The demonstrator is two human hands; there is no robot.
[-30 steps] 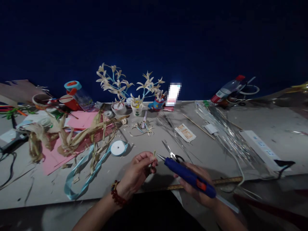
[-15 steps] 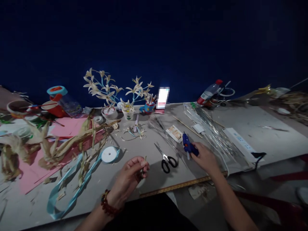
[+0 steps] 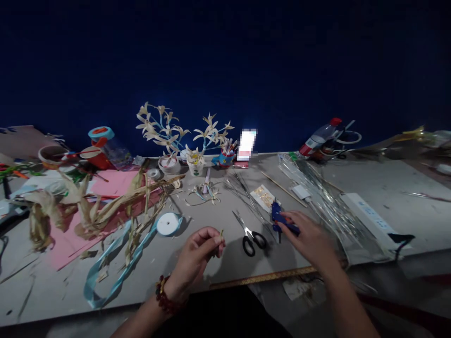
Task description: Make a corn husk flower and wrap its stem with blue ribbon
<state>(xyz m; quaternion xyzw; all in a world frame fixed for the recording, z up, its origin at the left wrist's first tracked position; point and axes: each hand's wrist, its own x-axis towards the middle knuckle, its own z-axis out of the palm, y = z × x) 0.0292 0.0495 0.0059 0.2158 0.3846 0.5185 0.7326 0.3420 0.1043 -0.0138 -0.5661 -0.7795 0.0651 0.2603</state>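
The right hand (image 3: 312, 237) is partly covering the handle of the blue glue gun (image 3: 277, 217), and blur is softening its outline. The handle is lying between the thumb and the other fingers, but I cannot tell whether they are gripping it firmly or only resting on it. Whether the gun is touching the surface (image 3: 207, 213) is also unclear; in this view it is overlapping the right corner of a small printed packet (image 3: 261, 197).

Near the front edge, the left hand (image 3: 200, 251) is pinching a thin greenish stem (image 3: 221, 233) between thumb and forefinger. Only the stem's tip is showing; the lower part is hiding behind the fingers, the rest of which are curling inward.

Between the hands, black-handled scissors (image 3: 248, 232) are lying with their blades pointing toward the back edge. A white ribbon spool (image 3: 168, 224) is lying to the left, its blue ribbon (image 3: 92, 277) looping toward the front edge. Dried husks (image 3: 105, 211) are covering much of the pink paper (image 3: 63, 249). At the back edge, pixelation is masking a bright screen (image 3: 246, 144). The surface's left and right ends are running out of view.
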